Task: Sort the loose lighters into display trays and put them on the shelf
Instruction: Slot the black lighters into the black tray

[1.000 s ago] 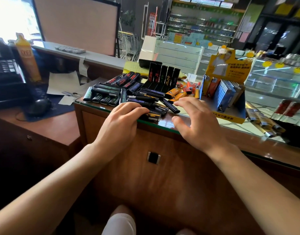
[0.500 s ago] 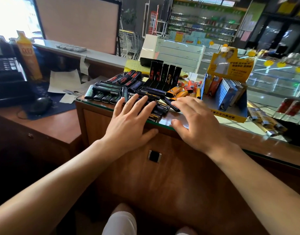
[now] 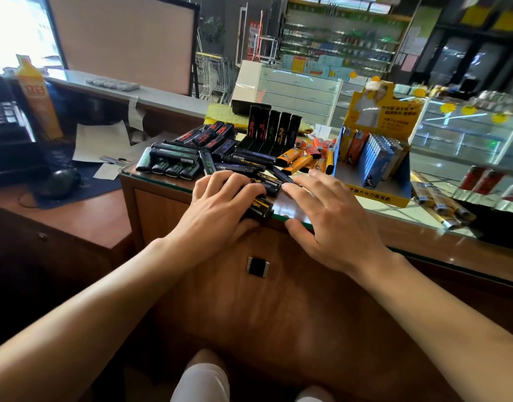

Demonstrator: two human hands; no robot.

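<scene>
A person reaches both bare forearms up to the near edge of a glass-topped wooden counter (image 3: pixel 281 220). The left hand (image 3: pixel 217 210) lies palm down with its fingers curled over black lighters with gold print (image 3: pixel 256 206) at that edge, gripping them from above. The right hand (image 3: pixel 330 219) hovers just beside it, fingers spread and lightly bent, thumb against the counter's front edge, holding nothing.

Places below are given from the left hand. Just beyond it spreads a loose pile of black lighters (image 3: pixel 240 162), too many and too overlapped to count. Farther left of the pile, four black lighters with green print (image 3: pixel 169 169) lie side by side, with two more laid across behind them. Beyond the pile, five black lighters (image 3: pixel 274 130) stand upright in a row in a dark tray. To the right of the pile lie several orange lighters (image 3: pixel 296 162); their number cannot be told. Farther right stands one yellow and blue display tray (image 3: pixel 378 195), partly filled with upright lighters, blue ones most plainly.

Far left, on a lower wooden desk, sit one dark computer mouse (image 3: pixel 59 181), loose papers (image 3: pixel 101 142) and one tall orange bottle (image 3: pixel 39 97).
</scene>
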